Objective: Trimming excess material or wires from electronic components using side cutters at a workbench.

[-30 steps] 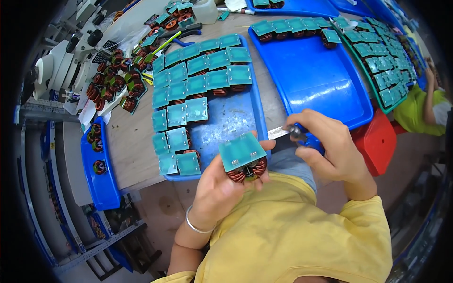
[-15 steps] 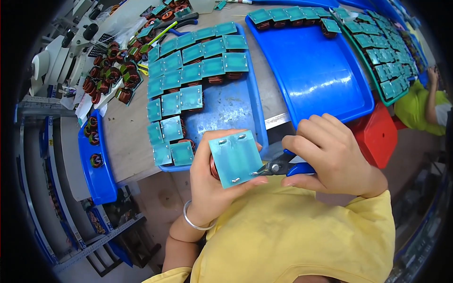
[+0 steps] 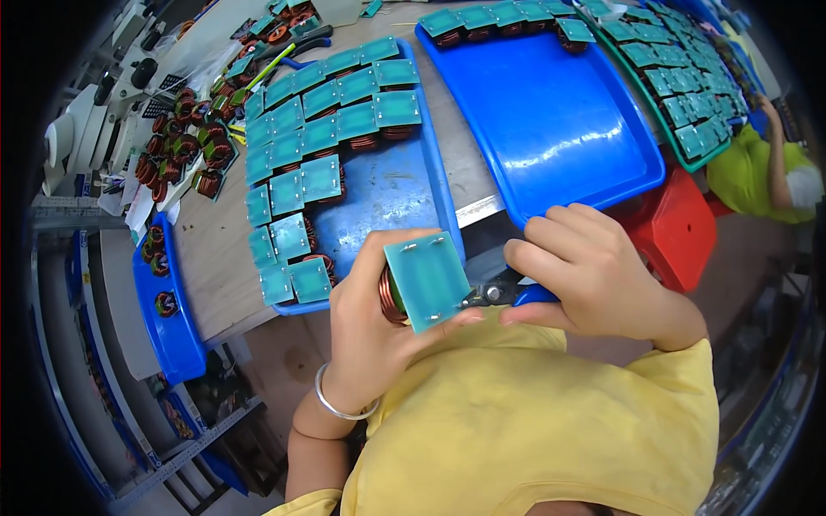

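Note:
A square green circuit board with a copper-wound coil under it [image 3: 428, 279] is gripped in my left hand [image 3: 366, 297], its soldered pin side turned up. My right hand [image 3: 585, 271] is closed round wire cutters with blue handles [image 3: 535, 295]. The cutter jaws touch or nearly touch the board's lower right corner, where a pin sits; whether they are closed on it I cannot tell. Left of my hands, a blue tray [image 3: 387, 193] carries rows of similar boards on coils [image 3: 314, 179].
Another blue tray [image 3: 564, 129] holds boards along its far edge. Right of it stand a green tray of boards [image 3: 671, 77] and a red stool [image 3: 675, 241]. Loose coils [image 3: 185, 142] lie on the table at left, above a narrow blue bin [image 3: 176, 331]. A co-worker's arm [image 3: 777, 159] shows far right.
The board in my left hand has tilted, showing more of its coil. The cutters still point at the same corner. The whole view has shifted slightly, with the trays now farther left.

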A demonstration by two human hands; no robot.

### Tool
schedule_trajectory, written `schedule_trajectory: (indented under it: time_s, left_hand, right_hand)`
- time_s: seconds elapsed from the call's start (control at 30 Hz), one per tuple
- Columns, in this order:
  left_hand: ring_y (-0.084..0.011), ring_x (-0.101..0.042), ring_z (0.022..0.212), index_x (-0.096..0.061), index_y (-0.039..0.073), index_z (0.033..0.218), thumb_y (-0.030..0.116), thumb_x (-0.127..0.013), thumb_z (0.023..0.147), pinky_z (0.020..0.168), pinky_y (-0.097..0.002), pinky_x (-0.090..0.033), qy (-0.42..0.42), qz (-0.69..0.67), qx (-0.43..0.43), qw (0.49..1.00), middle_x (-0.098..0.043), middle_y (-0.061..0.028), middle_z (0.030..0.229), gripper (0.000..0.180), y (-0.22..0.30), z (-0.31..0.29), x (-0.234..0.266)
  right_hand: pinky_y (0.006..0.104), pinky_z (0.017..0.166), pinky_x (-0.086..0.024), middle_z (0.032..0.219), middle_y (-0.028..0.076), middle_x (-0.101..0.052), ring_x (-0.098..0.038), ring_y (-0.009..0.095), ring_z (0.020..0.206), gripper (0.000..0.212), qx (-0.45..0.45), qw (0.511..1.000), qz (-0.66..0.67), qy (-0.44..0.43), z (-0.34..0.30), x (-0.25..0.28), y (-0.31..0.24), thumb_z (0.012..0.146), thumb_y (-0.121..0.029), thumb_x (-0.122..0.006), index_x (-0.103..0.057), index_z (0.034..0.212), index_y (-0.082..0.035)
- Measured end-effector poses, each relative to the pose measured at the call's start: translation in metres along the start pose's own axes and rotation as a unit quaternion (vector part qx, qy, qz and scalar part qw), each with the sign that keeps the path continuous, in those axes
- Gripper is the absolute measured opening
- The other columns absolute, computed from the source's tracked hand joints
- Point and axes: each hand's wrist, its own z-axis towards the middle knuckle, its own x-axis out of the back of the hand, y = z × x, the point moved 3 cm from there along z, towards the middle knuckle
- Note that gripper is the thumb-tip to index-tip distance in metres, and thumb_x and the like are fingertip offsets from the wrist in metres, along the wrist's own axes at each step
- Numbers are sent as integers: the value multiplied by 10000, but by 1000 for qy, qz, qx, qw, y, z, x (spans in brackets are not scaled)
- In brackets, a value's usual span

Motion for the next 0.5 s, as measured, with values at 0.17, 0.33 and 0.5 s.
schedule_trajectory:
  time_s: [0.17, 0.33, 0.5]
  left_hand:
    - [-101, -596, 715, -522, 9, 1010, 163, -822, 636, 640, -235, -486, -54, 37, 74, 995, -619, -67, 819, 503, -1, 4, -8]
    - [-91, -587, 702, -522, 10, 1013, 164, -815, 643, 629, -234, -480, -80, 30, 81, 993, -614, -60, 798, 497, -6, 0, -15]
    - [-80, -558, 660, -501, 14, 1052, 173, -778, 701, 576, -216, -458, -125, -29, 87, 988, -587, -35, 799, 475, -4, -3, -21]
  right_hand:
    - [343, 543, -402, 705, 80, -477, -510, 255, 622, 426, -36, 998, 57, 8, -17, -17, 8, 754, -440, -616, -512, 816, -32]
    - [342, 536, -413, 708, 86, -494, -530, 260, 625, 428, -55, 996, 67, 6, -32, -20, 5, 755, -434, -624, -512, 831, -28]
    - [348, 538, -414, 714, 94, -495, -531, 279, 633, 415, -78, 990, 116, 6, -39, -16, 0, 754, -408, -641, -512, 839, -22]
